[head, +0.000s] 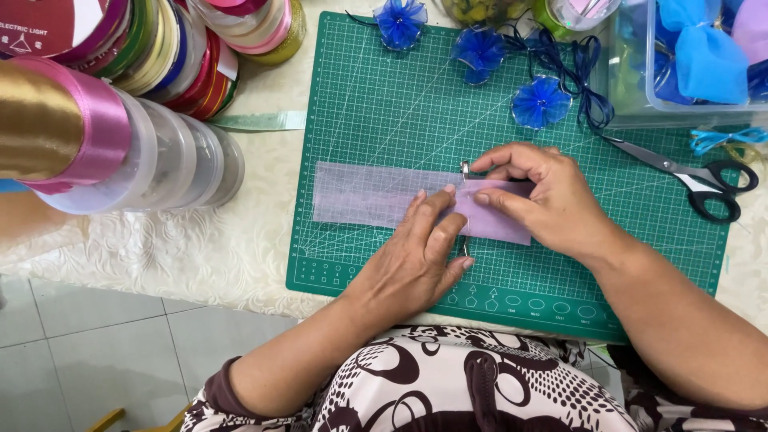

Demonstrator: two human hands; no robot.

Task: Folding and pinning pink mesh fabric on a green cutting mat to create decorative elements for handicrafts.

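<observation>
A strip of sheer pale pink ribbon (364,194) lies flat across a green cutting mat (384,104). My left hand (416,256) presses its fingers down on the ribbon's middle. My right hand (544,196) rests on the ribbon's right part, where the fabric looks doubled and more lilac, and pinches its top edge. A small metal piece (465,167) shows at that top edge, beside my right fingertips; another bit of metal shows below the ribbon near my left fingers. What it is I cannot tell.
Black-handled scissors (704,180) lie on the mat's right side. Three blue ribbon flowers (541,102) and dark blue ribbon sit at the mat's top. Stacked ribbon spools (112,144) crowd the left. A clear box with blue bows (688,64) stands at top right.
</observation>
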